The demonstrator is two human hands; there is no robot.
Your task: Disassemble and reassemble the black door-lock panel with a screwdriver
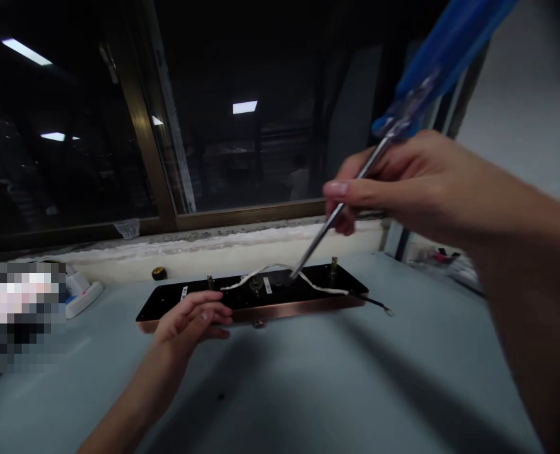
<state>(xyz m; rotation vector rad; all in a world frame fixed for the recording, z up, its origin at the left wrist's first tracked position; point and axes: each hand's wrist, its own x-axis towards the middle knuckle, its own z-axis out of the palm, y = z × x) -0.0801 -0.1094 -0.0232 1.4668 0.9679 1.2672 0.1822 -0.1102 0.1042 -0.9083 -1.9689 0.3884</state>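
Note:
A long dark plate with a copper-coloured rim [280,309] lies flat on the grey table [355,378]. A white wire [322,287] runs across its top and ends in a dark lead past its right end. Brass posts stand up from the plate. My left hand [192,318] grips the plate's near edge at its left part, fingers curled over the rim. My right hand [403,183] pinches the metal shaft of a blue-handled screwdriver [431,69], held high. The screwdriver's tip [293,275] touches the plate near its middle.
A window with a bronze frame [166,208] and a pale sill runs behind the table. A small brass knob [159,273] sits by the sill. A white object [84,293] lies at the left, next to a blurred-out patch. More clutter sits at the far right [443,258].

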